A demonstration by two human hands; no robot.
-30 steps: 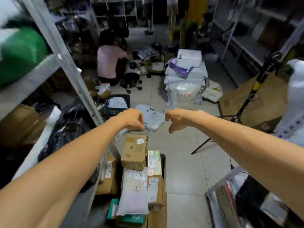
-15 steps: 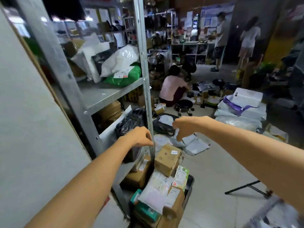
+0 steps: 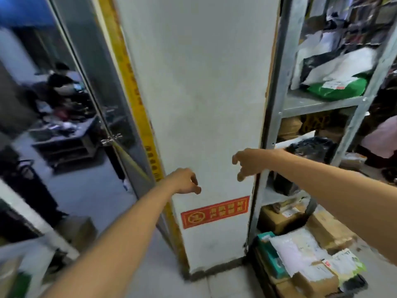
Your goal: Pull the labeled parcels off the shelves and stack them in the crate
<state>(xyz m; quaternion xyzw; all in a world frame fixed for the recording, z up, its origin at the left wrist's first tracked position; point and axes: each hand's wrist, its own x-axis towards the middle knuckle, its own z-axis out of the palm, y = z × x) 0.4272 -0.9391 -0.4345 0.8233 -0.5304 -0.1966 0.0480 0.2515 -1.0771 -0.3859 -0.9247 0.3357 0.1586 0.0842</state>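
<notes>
Both of my arms reach out in front of a white pillar [image 3: 199, 93]. My left hand [image 3: 185, 181] hangs with fingers loosely curled and holds nothing. My right hand [image 3: 247, 162] has its fingers spread and bent, also holding nothing, close to the metal shelf upright [image 3: 271, 117]. The crate [image 3: 352, 283] at the lower right is piled with labeled cardboard boxes [image 3: 313, 278] and a white mailer [image 3: 294, 248]. On the shelves lie a green parcel [image 3: 337, 88], white bags [image 3: 343, 65] and a black bag [image 3: 311, 147].
A glass door [image 3: 71, 134] with a yellow frame stands at the left, reflecting a desk and a person. A red sign [image 3: 214, 211] is stuck low on the pillar. A person in pink [image 3: 380, 136] crouches at the far right. Brown boxes [image 3: 277, 218] fill the bottom shelf.
The view has swung left, from the aisle and floor parcels to the pillar and glass door. The shelf and crate now sit at the right. My right hand's fingers have spread.
</notes>
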